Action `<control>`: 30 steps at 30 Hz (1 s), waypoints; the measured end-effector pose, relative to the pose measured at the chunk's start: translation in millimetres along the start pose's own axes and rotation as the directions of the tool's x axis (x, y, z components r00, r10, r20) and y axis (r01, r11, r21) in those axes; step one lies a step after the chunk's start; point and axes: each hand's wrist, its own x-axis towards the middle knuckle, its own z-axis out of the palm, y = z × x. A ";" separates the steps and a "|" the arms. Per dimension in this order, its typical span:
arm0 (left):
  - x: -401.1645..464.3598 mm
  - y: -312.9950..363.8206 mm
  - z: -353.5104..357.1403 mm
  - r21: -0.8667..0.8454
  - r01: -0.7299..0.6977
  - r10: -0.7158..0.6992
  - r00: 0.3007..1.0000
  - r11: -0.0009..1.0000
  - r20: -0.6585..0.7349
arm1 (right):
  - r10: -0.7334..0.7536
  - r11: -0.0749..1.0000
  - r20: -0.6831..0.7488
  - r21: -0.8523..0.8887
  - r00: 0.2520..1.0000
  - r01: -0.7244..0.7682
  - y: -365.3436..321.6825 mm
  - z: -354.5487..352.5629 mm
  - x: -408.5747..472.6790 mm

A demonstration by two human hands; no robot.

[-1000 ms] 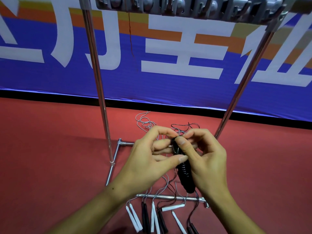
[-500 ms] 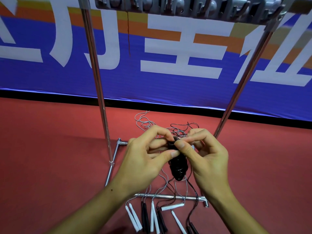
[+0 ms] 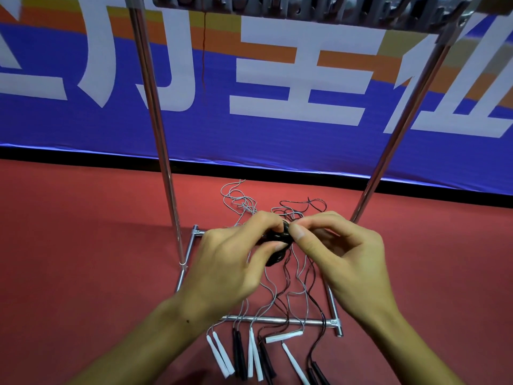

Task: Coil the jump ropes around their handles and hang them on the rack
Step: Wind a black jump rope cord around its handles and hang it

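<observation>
A black jump rope bundle [image 3: 277,247], its cord wound round the handles, hangs between my two hands above the floor. My left hand [image 3: 230,262] grips its upper part from the left. My right hand [image 3: 341,254] pinches the top end with thumb and forefinger. Most of the bundle is hidden by my fingers. The metal rack [image 3: 155,112] stands in front of me, and its hook bar [image 3: 305,9] runs along the top edge of the view.
Several loose jump ropes lie on the red floor: white handles [image 3: 219,354], black handles [image 3: 238,351] and tangled cords [image 3: 241,201] across the rack's base frame [image 3: 277,319]. A blue and orange banner [image 3: 277,107] covers the wall behind.
The black bundle has swung up from hanging long below my right hand to a short tilted lump mostly under my left fingers. My right hand has shifted to pinch its top end.
</observation>
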 end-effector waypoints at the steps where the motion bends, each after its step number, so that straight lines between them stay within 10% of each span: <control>1: -0.3 -2.0 -1.2 0.064 -0.036 0.034 0.999 0.997 0.033 | 0.013 0.999 0.030 -0.045 0.999 -0.012 -0.4 -3.9 1.8; 8: -4.8 -9.3 -1.7 0.418 -0.277 0.131 0.930 0.865 0.345 | 0.205 0.883 0.202 -0.460 0.958 -0.092 8.6 -23.3 7.3; 14: -6.5 -14.8 -2.4 0.327 -0.185 0.048 0.922 0.927 0.384 | 0.337 0.846 0.280 -0.509 0.899 -0.159 14.8 -13.9 3.8; 22: -0.1 -8.5 3.1 -0.119 0.309 -0.244 0.891 0.944 0.382 | 0.437 0.893 0.245 -0.001 0.866 -0.450 21.5 0.1 4.1; 30: 4.8 3.9 13.1 -0.095 0.231 -0.201 0.947 0.968 0.252 | 0.353 0.901 0.205 0.188 0.913 -0.391 20.8 7.1 10.3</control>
